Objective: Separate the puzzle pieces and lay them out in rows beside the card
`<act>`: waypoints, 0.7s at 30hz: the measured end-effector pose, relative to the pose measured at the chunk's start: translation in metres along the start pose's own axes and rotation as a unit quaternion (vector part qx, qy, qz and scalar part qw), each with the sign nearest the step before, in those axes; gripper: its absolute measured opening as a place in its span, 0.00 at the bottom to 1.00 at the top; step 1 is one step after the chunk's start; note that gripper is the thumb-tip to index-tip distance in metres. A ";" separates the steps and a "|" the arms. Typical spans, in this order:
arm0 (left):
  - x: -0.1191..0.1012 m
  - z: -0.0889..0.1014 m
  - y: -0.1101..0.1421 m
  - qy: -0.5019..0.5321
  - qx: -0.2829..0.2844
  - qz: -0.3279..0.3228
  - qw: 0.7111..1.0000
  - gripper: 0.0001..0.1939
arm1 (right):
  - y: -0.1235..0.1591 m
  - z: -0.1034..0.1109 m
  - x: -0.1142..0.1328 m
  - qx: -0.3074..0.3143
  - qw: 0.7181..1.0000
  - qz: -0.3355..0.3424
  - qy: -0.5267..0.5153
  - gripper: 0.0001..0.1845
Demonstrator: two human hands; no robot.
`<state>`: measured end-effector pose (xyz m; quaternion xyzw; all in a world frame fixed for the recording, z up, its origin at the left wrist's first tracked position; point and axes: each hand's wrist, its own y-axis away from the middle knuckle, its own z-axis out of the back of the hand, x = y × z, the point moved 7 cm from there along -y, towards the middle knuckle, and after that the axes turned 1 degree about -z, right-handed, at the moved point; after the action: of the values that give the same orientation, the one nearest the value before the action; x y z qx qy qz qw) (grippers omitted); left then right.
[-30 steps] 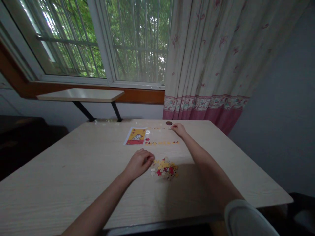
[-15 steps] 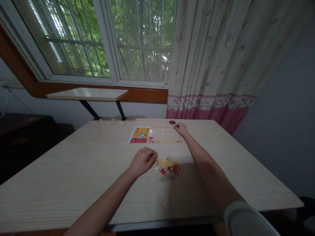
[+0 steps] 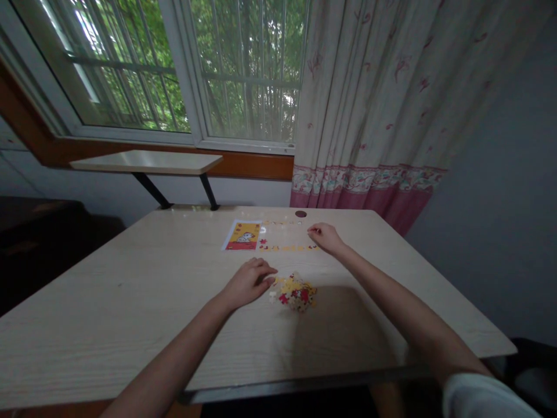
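Note:
My left hand (image 3: 249, 283) rests at the left side of a loose pile of jigsaw pieces (image 3: 300, 293), thumb and forefinger parted and no piece visible between them. The pile mixes yellow, red and pale pieces. My right hand (image 3: 325, 237) hovers over the right side of a partly laid jigsaw border, its fingers drawn together; whether they hold a piece is too small to tell. The border has a top row (image 3: 281, 223) and a bottom row (image 3: 289, 248) of pieces. Left of it lies a picture sheet (image 3: 242, 235) with a white animal on yellow and red.
The pale wooden table (image 3: 152, 302) has a round dark grommet (image 3: 300, 213) near its back edge. A small raised shelf (image 3: 148, 161) stands at the back left. Behind are a barred window (image 3: 248, 69) and a flowered curtain (image 3: 369, 104).
My right hand has drawn away from the top row's right end, toward me and to the right. The thumb and forefinger of my left hand have parted. The view has shifted slightly.

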<state>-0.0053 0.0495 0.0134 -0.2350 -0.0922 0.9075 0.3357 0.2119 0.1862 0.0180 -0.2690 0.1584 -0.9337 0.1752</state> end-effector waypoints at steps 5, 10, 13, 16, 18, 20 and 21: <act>0.000 -0.003 -0.001 0.023 -0.001 -0.006 1.000 0.10 | 0.058 0.014 0.035 0.002 0.995 0.099 -0.018 0.08; -0.003 0.000 -0.003 0.101 -0.016 0.010 0.995 0.06 | 0.092 0.014 0.069 -0.013 0.986 0.165 0.002 0.07; 0.001 -0.001 -0.004 0.179 -0.040 0.060 0.981 0.07 | 0.098 0.010 0.090 -0.036 0.978 0.203 0.002 0.08; 0.009 -0.008 -0.003 0.285 -0.063 0.116 0.949 0.11 | 0.105 0.005 0.107 -0.058 0.971 0.233 0.000 0.07; 0.010 -0.013 -0.004 0.337 -0.064 0.133 0.930 0.13 | 0.110 0.002 0.115 -0.068 0.967 0.247 0.005 0.07; 0.009 -0.016 -0.004 0.358 -0.059 0.136 0.922 0.14 | 0.114 0.000 0.120 -0.068 0.964 0.257 0.014 0.07; 0.008 -0.017 -0.005 0.360 -0.056 0.134 0.921 0.14 | 0.116 -0.001 0.122 -0.068 0.963 0.259 0.018 0.08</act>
<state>0.0005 0.0581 -0.0029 -0.5746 0.0167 0.7915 0.2075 0.1427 0.0329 0.0265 -0.2127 0.2887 -0.8483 0.3896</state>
